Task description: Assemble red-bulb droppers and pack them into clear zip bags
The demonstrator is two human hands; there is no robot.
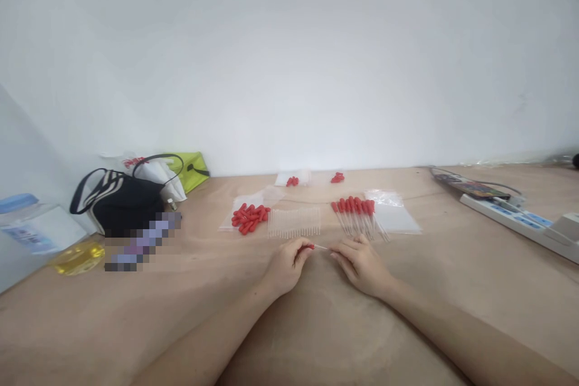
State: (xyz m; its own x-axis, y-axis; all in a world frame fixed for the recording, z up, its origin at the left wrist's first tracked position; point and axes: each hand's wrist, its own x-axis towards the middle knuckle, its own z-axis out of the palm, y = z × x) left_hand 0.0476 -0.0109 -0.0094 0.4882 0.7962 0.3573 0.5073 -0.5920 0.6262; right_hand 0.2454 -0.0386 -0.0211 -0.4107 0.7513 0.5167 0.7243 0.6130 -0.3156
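My left hand (pixel 284 266) pinches a small red rubber bulb (pixel 312 246) between thumb and fingers, most of it hidden. Opposite it, my right hand (pixel 362 268) is closed on a thin clear dropper tube (pixel 321 247) that reaches to the bulb. Whether the tube's end sits inside the bulb I cannot tell. Beyond my left hand lies a pile of loose red bulbs (pixel 249 218). A row of clear tubes (pixel 294 222) is laid out side by side in the middle. Past my right hand, several droppers (pixel 356 212) lie together, red bulbs on their far ends.
Plastic bags (pixel 392 213) lie beside the droppers, and two small groups of red pieces (pixel 292 181) are near the wall. At left are a black bag (pixel 129 202), a bottle of yellow liquid (pixel 80 257) and a blue-lidded container (pixel 40 226). A power strip (pixel 520 220) and phone (pixel 473 186) are at right.
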